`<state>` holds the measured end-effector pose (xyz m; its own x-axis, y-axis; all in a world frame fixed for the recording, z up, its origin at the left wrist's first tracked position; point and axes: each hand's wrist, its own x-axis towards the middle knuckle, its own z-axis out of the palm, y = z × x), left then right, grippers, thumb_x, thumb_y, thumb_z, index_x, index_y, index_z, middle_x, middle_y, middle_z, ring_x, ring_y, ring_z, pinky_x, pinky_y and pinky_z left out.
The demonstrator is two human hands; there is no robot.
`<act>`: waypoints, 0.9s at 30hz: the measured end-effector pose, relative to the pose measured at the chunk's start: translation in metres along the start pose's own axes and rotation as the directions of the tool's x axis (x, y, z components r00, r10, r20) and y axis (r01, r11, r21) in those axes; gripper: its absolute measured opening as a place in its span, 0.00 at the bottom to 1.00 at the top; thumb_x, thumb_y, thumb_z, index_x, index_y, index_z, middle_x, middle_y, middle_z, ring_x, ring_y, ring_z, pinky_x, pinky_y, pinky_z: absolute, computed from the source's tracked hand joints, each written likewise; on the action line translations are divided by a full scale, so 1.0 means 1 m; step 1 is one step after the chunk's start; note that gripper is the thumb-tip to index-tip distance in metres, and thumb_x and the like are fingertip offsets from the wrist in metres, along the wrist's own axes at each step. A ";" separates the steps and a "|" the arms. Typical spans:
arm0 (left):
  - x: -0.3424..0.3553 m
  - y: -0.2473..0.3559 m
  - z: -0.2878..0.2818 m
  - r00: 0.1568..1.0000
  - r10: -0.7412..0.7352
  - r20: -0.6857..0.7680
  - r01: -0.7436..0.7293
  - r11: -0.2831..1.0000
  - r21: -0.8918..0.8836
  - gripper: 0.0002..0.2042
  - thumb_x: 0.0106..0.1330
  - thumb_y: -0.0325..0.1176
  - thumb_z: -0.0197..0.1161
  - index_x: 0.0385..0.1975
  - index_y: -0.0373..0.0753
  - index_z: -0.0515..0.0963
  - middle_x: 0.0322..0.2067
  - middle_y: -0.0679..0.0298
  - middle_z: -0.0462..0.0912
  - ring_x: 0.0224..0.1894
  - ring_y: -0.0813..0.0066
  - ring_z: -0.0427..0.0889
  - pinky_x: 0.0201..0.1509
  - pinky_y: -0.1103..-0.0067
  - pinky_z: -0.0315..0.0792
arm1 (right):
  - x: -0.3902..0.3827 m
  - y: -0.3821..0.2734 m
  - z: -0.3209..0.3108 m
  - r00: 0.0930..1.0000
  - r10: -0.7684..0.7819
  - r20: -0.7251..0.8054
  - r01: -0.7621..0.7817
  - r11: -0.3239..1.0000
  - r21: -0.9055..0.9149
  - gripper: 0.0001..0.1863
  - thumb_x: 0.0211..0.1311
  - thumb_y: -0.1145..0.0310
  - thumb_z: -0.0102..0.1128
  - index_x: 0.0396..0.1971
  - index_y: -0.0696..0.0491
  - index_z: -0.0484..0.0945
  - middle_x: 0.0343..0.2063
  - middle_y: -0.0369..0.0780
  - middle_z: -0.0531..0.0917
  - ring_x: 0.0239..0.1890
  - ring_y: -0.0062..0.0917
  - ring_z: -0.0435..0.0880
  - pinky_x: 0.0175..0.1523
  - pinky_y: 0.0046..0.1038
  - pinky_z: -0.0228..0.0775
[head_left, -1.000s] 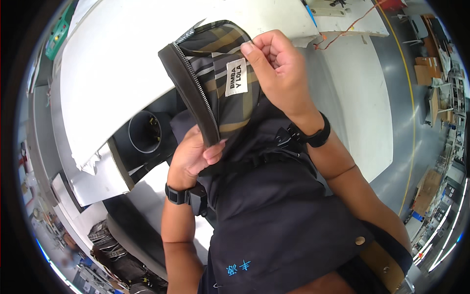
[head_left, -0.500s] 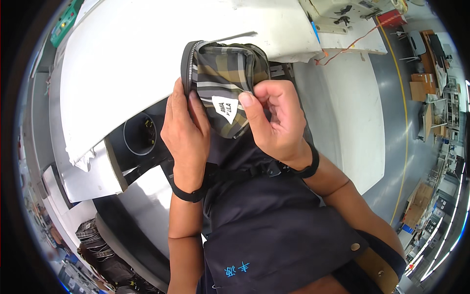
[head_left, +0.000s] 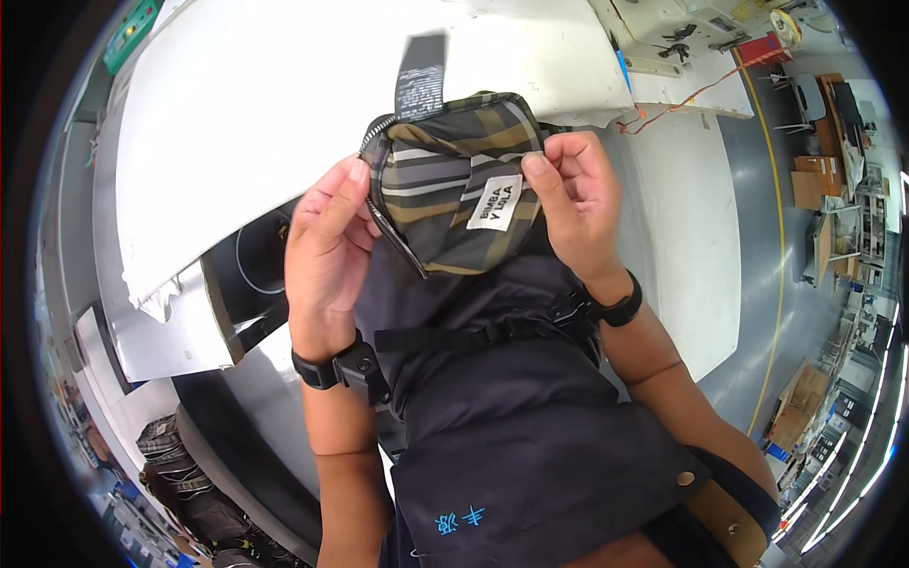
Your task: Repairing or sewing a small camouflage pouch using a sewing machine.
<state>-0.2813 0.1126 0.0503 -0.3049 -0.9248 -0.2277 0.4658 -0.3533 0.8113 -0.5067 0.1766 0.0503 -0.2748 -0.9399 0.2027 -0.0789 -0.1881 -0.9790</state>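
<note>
Both hands' grip (head_left: 327, 251) (head_left: 578, 199) flanking plaid pouch (head_left: 454, 189)

The scene is evenly and brightly lit; the white counter (head_left: 284, 104) is nearly overexposed, and straight edges around it are bent.

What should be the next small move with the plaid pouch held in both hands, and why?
Probably the left hand should spread the zipper edge a little wider. Both hands pinch the plaid pouch at its two sides, with the right hand by the white label. The zipper looks open, yet the inside is hidden.
</note>
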 end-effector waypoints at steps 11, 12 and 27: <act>0.001 -0.013 0.007 0.960 0.281 -0.005 -0.203 0.707 0.677 0.14 0.76 0.36 0.59 0.48 0.28 0.79 0.26 0.69 0.83 0.26 0.82 0.74 0.33 0.80 0.71 | -0.013 -0.007 -0.011 0.951 -0.009 0.309 0.069 0.981 -0.182 0.07 0.69 0.73 0.64 0.38 0.56 0.74 0.26 0.30 0.75 0.28 0.09 0.72 0.32 0.16 0.67; 0.001 -0.014 0.005 0.971 0.238 0.018 -0.160 0.590 0.791 0.14 0.76 0.36 0.59 0.46 0.28 0.80 0.25 0.70 0.83 0.27 0.83 0.72 0.33 0.79 0.70 | -0.014 -0.006 -0.012 0.947 -0.018 0.321 0.077 0.982 -0.172 0.07 0.69 0.73 0.64 0.38 0.56 0.74 0.26 0.30 0.75 0.28 0.09 0.72 0.32 0.16 0.67; -0.004 -0.020 0.005 0.997 -0.075 -0.002 0.069 0.933 -0.354 0.17 0.79 0.38 0.53 0.53 0.31 0.78 0.46 0.62 0.84 0.49 0.80 0.81 0.53 0.81 0.75 | 0.004 0.012 -0.002 0.985 0.173 0.015 -0.173 0.971 0.167 0.07 0.72 0.71 0.61 0.41 0.57 0.73 0.29 0.29 0.79 0.29 0.06 0.72 0.34 0.12 0.63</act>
<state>-0.2931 0.1234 0.0376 -0.3373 -0.8961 -0.2885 0.7072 -0.4434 0.5506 -0.5102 0.1711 0.0397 -0.2702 -0.9623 0.0296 0.1313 -0.0673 -0.9890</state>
